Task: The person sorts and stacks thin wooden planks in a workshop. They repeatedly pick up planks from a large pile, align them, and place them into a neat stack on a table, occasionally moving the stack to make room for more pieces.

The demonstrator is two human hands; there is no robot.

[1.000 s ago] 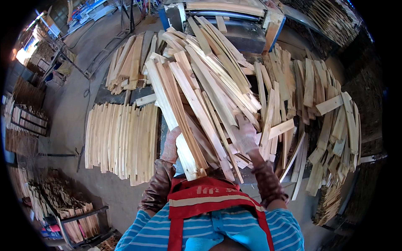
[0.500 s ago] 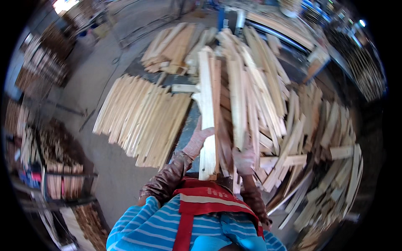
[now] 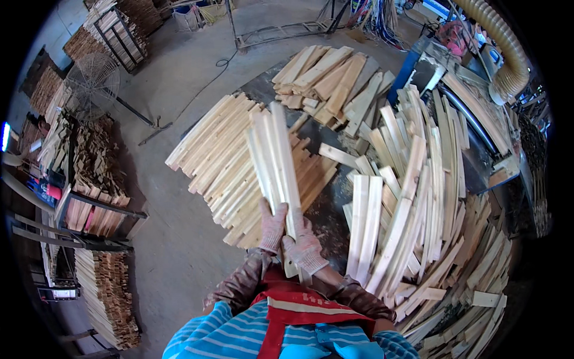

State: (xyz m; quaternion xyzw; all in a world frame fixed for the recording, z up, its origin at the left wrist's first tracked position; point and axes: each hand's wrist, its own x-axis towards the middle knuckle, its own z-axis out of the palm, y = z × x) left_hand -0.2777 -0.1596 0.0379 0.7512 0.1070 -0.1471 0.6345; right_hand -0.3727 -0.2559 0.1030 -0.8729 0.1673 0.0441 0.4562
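Note:
A small bundle of long pale wooden boards (image 3: 274,157) stands out ahead of my body, pointing away and slightly left. My left hand (image 3: 273,227), in a light knitted glove, grips its left side near the close end. On the opposite side, a little nearer to me, my gloved right hand (image 3: 305,248) is closed around the boards' edge. Beneath and left of the bundle lies a neat row of wooden strips (image 3: 218,155), side by side. To the right is a loose heap of boards (image 3: 412,197), lying at mixed angles.
A stack of shorter boards (image 3: 326,78) lies at the table's far end. Beyond the heap stands a machine (image 3: 472,125) with a ribbed hose (image 3: 508,48). On the left are a caged fan (image 3: 92,84) and racks of stacked wood (image 3: 104,293).
My right hand has left the heap and joined the left hand on the boards. The bundle has swung left over the row of strips. My view has turned to the right.

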